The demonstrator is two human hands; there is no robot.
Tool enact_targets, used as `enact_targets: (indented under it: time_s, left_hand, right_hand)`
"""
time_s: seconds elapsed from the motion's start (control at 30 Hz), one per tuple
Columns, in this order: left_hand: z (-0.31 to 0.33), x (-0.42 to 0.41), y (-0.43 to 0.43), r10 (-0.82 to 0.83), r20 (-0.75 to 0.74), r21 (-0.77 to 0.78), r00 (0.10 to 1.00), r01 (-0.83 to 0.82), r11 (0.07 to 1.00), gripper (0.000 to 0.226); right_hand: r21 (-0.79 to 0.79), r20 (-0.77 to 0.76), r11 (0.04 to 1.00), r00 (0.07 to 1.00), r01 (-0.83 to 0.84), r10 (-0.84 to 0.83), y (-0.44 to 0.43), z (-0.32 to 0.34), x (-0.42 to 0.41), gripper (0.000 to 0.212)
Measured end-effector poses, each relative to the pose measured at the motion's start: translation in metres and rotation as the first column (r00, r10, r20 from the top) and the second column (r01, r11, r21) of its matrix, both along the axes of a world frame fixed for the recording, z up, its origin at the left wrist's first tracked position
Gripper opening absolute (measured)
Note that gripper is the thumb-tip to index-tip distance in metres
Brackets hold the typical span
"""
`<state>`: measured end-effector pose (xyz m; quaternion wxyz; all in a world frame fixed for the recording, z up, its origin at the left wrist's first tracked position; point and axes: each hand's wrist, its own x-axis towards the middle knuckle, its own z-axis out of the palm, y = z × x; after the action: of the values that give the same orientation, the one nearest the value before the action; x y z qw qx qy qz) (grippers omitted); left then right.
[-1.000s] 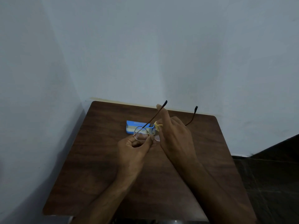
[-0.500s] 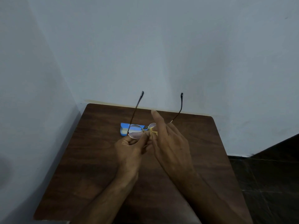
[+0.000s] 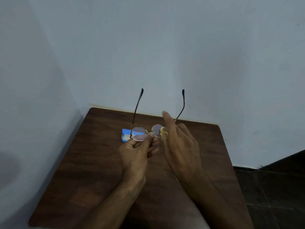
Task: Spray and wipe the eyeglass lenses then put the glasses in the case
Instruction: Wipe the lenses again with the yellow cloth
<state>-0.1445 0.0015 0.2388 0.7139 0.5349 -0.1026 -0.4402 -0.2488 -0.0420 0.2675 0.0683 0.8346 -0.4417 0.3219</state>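
Observation:
Round thin-rimmed eyeglasses (image 3: 139,133) are held above the table, their two dark temple arms pointing up and away toward the wall. My left hand (image 3: 137,150) pinches the frame at the bridge and the left lens rim. My right hand (image 3: 179,144) presses a small yellow cloth (image 3: 163,132) against the right lens, index finger stretched out. A blue case (image 3: 125,136) lies on the table behind the left lens, partly hidden by it. No spray bottle is in view.
The dark wooden table (image 3: 92,162) stands in a corner, with pale walls along its left and far edges. A dark tiled floor (image 3: 272,187) lies to the right of the table.
The glasses have turned so both temple arms point up and away, more level than before. My right hand keeps the yellow cloth on the right lens. The view has shifted slightly.

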Motion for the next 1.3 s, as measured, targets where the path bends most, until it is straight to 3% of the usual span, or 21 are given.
enact_targets:
  time_s: [0.2,0.33,0.47,0.53,0.6,0.67,0.73,0.9,1.0,1.13,1.3]
  left_hand:
    - [0.004,-0.005,-0.002,0.001,0.067,-0.041,0.998,0.002,0.999,0.004]
    - [0.006,-0.002,-0.006,0.003,0.159,-0.037,0.987,0.003,0.999,0.005]
    - [0.002,0.0,-0.008,-0.017,0.215,-0.002,0.976,0.018,1.0,0.004]
    - [0.001,0.002,-0.009,-0.023,0.276,0.024,0.961,0.017,1.0,0.008]
    - [0.001,0.005,-0.011,-0.028,0.317,0.032,0.948,0.019,0.999,0.011]
    - [0.003,0.008,-0.012,-0.037,0.332,0.043,0.943,0.025,0.999,0.011]
    - [0.004,0.01,-0.013,-0.051,0.332,0.042,0.942,0.039,0.998,0.014]
    - [0.004,0.005,-0.01,-0.093,0.396,0.054,0.913,0.078,0.995,0.029]
    - [0.004,0.006,-0.011,-0.086,0.453,0.073,0.887,0.059,0.996,0.035]
    - [0.005,0.009,-0.007,-0.078,0.509,0.044,0.858,0.065,0.997,0.035]
    - [0.002,0.006,-0.006,-0.096,0.565,0.071,0.819,0.068,0.995,0.023]
  right_hand:
    - [0.028,-0.015,1.0,1.0,-0.003,0.003,-0.011,0.005,0.001,0.08]
    - [0.078,-0.073,0.992,0.991,-0.102,0.108,-0.01,0.009,0.011,0.077]
    - [0.12,-0.055,0.992,0.997,-0.042,0.049,-0.027,0.008,0.008,0.083]
    - [0.092,0.012,0.995,0.999,-0.039,0.038,-0.022,0.011,0.01,0.074]
    - [0.081,0.171,0.995,0.984,-0.063,0.049,-0.011,0.018,0.014,0.062]
    - [0.209,0.358,0.967,0.932,-0.147,0.064,-0.001,0.027,0.019,0.057]
    - [0.343,0.424,0.913,0.904,-0.222,0.06,0.005,0.028,0.026,0.056]
    - [0.271,0.156,0.953,0.983,-0.137,0.097,0.0,0.023,0.031,0.056]
    - [0.372,0.2,0.92,0.978,-0.126,0.053,-0.006,0.028,0.032,0.056]
    - [0.517,0.382,0.802,0.919,-0.3,0.098,-0.003,0.032,0.029,0.066]
    - [0.491,0.238,0.848,0.967,-0.198,0.088,-0.013,0.034,0.029,0.082]
